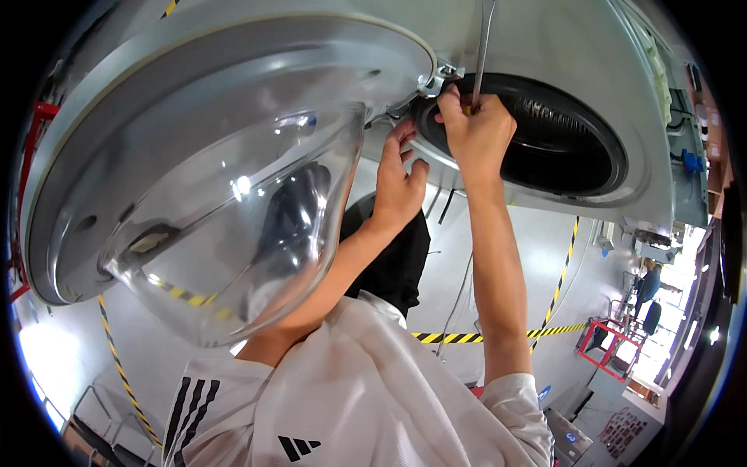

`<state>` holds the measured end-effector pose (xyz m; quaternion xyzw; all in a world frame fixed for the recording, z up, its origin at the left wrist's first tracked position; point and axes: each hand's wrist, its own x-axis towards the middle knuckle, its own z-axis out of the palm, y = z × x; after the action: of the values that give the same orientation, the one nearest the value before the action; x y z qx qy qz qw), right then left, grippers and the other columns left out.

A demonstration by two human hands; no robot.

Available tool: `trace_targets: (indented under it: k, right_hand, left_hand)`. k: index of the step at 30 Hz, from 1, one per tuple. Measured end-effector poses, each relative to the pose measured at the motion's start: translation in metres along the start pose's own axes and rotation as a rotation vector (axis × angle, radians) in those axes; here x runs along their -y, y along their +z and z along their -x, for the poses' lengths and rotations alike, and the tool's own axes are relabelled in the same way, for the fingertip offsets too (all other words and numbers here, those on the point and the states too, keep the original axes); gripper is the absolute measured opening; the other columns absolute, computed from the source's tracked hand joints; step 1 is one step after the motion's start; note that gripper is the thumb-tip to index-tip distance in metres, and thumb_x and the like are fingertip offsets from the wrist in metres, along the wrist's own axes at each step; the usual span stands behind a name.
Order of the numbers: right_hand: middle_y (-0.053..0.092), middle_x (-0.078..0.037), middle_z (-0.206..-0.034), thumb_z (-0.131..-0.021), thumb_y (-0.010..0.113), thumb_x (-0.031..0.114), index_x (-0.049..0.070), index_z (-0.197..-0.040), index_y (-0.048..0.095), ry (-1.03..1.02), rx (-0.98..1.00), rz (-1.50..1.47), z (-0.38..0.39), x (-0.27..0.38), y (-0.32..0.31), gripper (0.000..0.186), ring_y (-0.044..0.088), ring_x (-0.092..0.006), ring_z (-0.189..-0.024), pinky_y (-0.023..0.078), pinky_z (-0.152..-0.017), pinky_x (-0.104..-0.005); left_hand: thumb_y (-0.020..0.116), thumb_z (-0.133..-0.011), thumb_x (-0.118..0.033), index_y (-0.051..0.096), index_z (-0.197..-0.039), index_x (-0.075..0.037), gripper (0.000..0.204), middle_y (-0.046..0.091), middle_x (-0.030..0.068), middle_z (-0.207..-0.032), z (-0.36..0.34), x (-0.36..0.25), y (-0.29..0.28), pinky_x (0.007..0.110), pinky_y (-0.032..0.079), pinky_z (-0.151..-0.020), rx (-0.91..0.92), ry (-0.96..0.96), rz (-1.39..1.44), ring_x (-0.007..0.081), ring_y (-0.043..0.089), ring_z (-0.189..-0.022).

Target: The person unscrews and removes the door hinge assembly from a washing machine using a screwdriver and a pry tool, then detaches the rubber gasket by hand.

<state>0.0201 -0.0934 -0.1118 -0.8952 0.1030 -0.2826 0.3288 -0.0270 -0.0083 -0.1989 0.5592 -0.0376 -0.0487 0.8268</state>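
Note:
A front-loading washing machine stands with its round door swung out to the left, its clear bowl bulging toward me. My right hand is closed around a long slim metal tool at the left of the dark rubber door seal. The tool's shaft points up across the front panel; its gripped end is mostly hidden by my fingers. Lower and to the left, my left hand has its fingers bent and apart near the panel's edge, below the metal door hinge. Nothing shows in it.
The door and its bowl fill the left side, over my left forearm. Black-and-yellow tape marks the pale floor. A thin cable hangs below the machine. Farther right stand a red-framed cart and another person.

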Motion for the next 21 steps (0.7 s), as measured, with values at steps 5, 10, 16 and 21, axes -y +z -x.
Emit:
trace_targets:
  k: [5,10,16,21]
  right_hand:
    - [0.064,-0.014,-0.063,-0.074,0.071,0.021,-0.004,-0.075,0.063,0.082,0.148,0.049,-0.003,0.01,-0.015,0.027,0.065,-0.0223,-0.057,0.051,-0.058,-0.031]
    - [0.065,-0.015,-0.068,-0.073,0.072,0.019,-0.004,-0.08,0.061,0.07,0.193,0.111,0.004,0.002,-0.005,0.026,0.067,-0.0263,-0.063,0.052,-0.063,-0.0322]
    - [0.066,-0.014,-0.075,-0.073,0.073,0.018,-0.003,-0.091,0.058,0.045,0.2,0.124,0.008,-0.006,0.004,0.031,0.067,-0.0254,-0.067,0.051,-0.065,-0.0329]
    - [0.067,-0.014,-0.082,-0.072,0.074,0.017,-0.001,-0.101,0.056,0.074,0.246,0.113,0.009,-0.004,0.009,0.038,0.067,-0.028,-0.072,0.051,-0.068,-0.0324]
  left_hand:
    - [0.052,-0.093,-0.023,0.052,-0.12,-0.004,0.033,0.059,0.0077,-0.113,-0.032,0.018,-0.004,0.035,0.041,-0.093,0.057,-0.552,0.585,0.0197,0.054,-0.106]
    - [0.047,-0.097,-0.027,0.057,-0.116,-0.01,0.027,0.061,0.0023,-0.111,-0.044,0.032,0.007,0.033,0.04,-0.094,0.088,-0.686,1.099,0.0147,0.055,-0.101]
    - [0.045,-0.098,-0.033,0.059,-0.114,-0.011,0.03,0.063,0.0034,-0.11,-0.037,0.044,0.017,0.035,0.04,-0.096,0.119,-0.684,1.298,0.0163,0.057,-0.105]
    - [0.046,-0.097,-0.035,0.056,-0.119,-0.01,0.035,0.061,0.0017,-0.114,-0.042,0.048,0.017,0.035,0.044,-0.094,0.132,-0.666,1.358,0.0174,0.058,-0.105]
